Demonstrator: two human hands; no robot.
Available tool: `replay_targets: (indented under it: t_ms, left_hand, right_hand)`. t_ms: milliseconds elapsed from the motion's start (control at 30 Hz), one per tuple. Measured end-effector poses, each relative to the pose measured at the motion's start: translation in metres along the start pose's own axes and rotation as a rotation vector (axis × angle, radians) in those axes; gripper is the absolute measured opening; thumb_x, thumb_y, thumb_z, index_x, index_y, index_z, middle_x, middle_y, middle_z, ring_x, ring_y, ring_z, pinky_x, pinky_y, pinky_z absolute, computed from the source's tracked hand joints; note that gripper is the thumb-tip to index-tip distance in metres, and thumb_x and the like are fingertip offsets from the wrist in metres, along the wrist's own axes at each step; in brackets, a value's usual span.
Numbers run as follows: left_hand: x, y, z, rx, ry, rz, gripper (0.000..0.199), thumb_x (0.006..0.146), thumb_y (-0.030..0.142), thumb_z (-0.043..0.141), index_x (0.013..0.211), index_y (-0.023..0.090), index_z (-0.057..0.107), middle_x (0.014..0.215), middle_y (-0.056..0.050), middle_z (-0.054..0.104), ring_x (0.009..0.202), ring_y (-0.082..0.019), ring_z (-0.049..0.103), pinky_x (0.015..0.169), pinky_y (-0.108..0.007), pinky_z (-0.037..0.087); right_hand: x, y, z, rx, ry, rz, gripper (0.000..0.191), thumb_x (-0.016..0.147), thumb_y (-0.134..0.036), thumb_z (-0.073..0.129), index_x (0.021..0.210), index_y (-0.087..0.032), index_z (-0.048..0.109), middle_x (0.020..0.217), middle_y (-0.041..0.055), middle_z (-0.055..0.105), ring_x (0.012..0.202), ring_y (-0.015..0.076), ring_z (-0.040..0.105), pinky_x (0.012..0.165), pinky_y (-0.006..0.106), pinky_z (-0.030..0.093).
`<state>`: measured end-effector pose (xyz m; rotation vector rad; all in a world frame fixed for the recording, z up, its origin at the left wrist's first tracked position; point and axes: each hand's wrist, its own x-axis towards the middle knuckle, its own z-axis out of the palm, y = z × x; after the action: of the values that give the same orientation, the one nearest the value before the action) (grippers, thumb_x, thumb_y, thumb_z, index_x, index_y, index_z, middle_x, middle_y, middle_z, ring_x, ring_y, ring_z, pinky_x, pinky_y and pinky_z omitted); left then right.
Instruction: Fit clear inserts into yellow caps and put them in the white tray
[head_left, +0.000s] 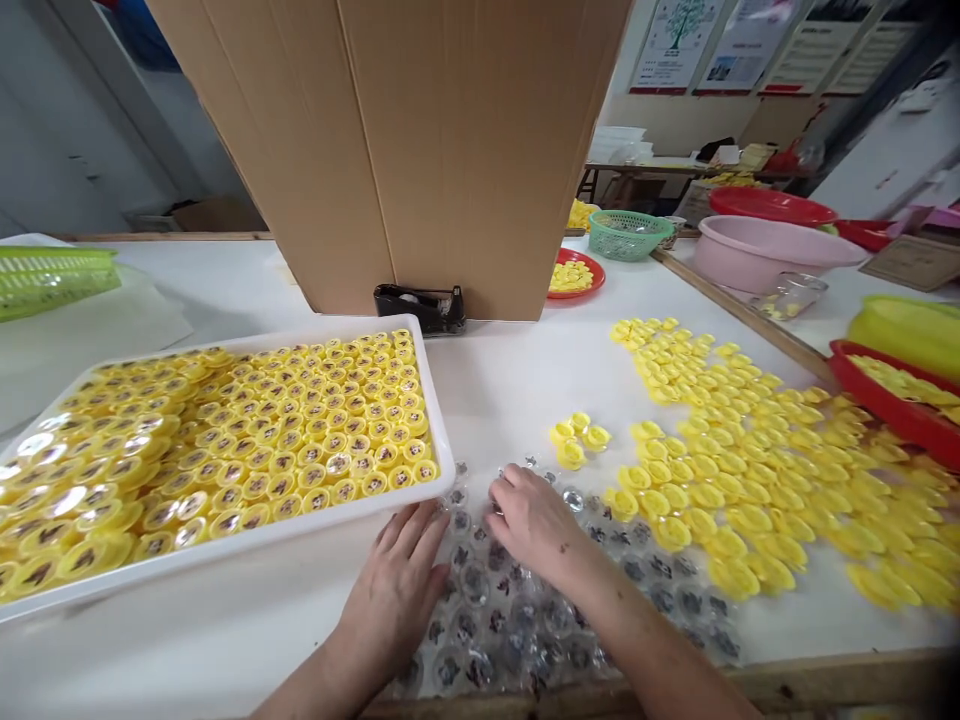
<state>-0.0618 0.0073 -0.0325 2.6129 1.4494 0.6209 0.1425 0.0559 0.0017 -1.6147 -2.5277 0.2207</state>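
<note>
My left hand point(401, 570) lies low beside the front right corner of the white tray point(444, 478), fingers stretched out and nothing visible in them. My right hand point(529, 515) is curled over the far edge of a spread of clear round plastic pieces with dark printed figures point(517, 625). Its fingertips point down and are partly hidden, so what they grip, if anything, does not show. The tray holds rows of round yellow pieces with printed pictures under clear tops point(311, 450), stacked higher at the left. Several yellow cup-like pieces point(571, 450) sit beyond my right hand.
Many yellow cup-like pieces point(712, 480) cover the table's right side. A tall cardboard box point(450, 150) stands at the back, with a black tape dispenser point(421, 308) before it. Red plates point(885, 390), a green basket point(628, 235) and a pink basin point(765, 250) are farther right.
</note>
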Motion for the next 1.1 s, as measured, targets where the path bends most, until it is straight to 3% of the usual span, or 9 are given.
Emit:
replay_targets:
  t_ms: [133,300,400,567,667,833,967,1100]
  left_hand:
    - [-0.001,0.001,0.009,-0.004,-0.039,-0.02,0.045,0.085,0.019,0.047,0.13,0.017,0.046,0.133,-0.015,0.051,0.124,-0.031,0.046,0.098,-0.053,0.045]
    - [0.007,0.022,0.008,-0.129,-0.087,0.057,0.044,0.088,0.018,0.044,0.132,0.018,0.042,0.133,-0.013,0.051,0.125,-0.026,0.045,0.099,-0.046,0.048]
    - [0.023,0.033,0.014,-0.135,-0.056,0.062,0.042,0.091,0.02,0.04,0.133,0.016,0.041,0.138,-0.016,0.046,0.129,-0.026,0.041,0.101,-0.045,0.045]
    - [0.063,0.036,0.039,0.064,-0.043,-0.063,0.052,0.091,0.036,0.042,0.135,0.008,0.04,0.144,-0.024,0.035,0.137,-0.039,0.023,0.104,-0.059,0.033]
    - [0.072,0.038,0.052,0.124,-0.113,-0.131,0.053,0.091,0.039,0.041,0.135,0.009,0.042,0.143,-0.023,0.037,0.134,-0.043,0.026,0.103,-0.062,0.032]
    - [0.071,0.06,0.045,0.045,-0.15,-0.006,0.046,0.092,0.037,0.04,0.133,0.017,0.044,0.136,-0.015,0.048,0.128,-0.037,0.037,0.1,-0.058,0.037]
    - [0.112,0.077,0.031,-0.008,-0.074,0.025,0.035,0.088,0.022,0.046,0.122,0.02,0.054,0.114,-0.011,0.058,0.104,-0.027,0.051,0.089,-0.045,0.046]
    - [0.177,0.081,0.035,0.008,-0.164,0.122,0.045,0.079,0.01,0.055,0.119,0.031,0.059,0.105,-0.007,0.056,0.095,-0.025,0.048,0.082,-0.04,0.046]
  right_hand:
    - [-0.016,0.008,0.002,0.056,0.043,0.01,0.019,0.086,-0.008,0.049,0.072,-0.017,0.058,0.08,0.0056,0.055,0.077,0.0207,0.054,0.071,0.032,0.043]
    - [-0.036,0.023,-0.006,0.208,0.152,0.038,0.019,0.09,-0.008,0.046,0.079,-0.017,0.058,0.083,0.0043,0.056,0.075,0.0173,0.056,0.069,0.028,0.045]
    - [-0.051,0.036,-0.014,0.479,0.33,0.143,0.015,0.094,-0.017,0.042,0.089,-0.018,0.056,0.084,0.004,0.059,0.074,0.0163,0.058,0.067,0.027,0.047]
    - [-0.074,0.051,-0.011,1.011,0.567,0.33,0.017,0.093,-0.035,0.048,0.095,-0.022,0.058,0.082,0.0029,0.065,0.075,0.0181,0.063,0.067,0.027,0.051]
    - [-0.082,0.058,-0.005,1.233,0.687,0.37,0.017,0.093,-0.035,0.05,0.095,-0.021,0.06,0.09,0.0045,0.065,0.08,0.0189,0.064,0.072,0.03,0.053]
    - [-0.086,0.069,-0.002,1.468,0.885,0.44,0.018,0.089,-0.034,0.059,0.101,-0.021,0.061,0.085,0.0047,0.065,0.073,0.0193,0.064,0.064,0.031,0.054]
    - [-0.086,0.073,-0.001,1.537,0.96,0.435,0.021,0.085,-0.03,0.065,0.104,-0.022,0.061,0.08,0.0028,0.065,0.068,0.0171,0.063,0.06,0.028,0.053]
    - [-0.088,0.074,0.001,1.557,0.963,0.422,0.019,0.084,-0.027,0.067,0.102,-0.022,0.063,0.078,0.0004,0.062,0.066,0.0136,0.061,0.06,0.025,0.05]
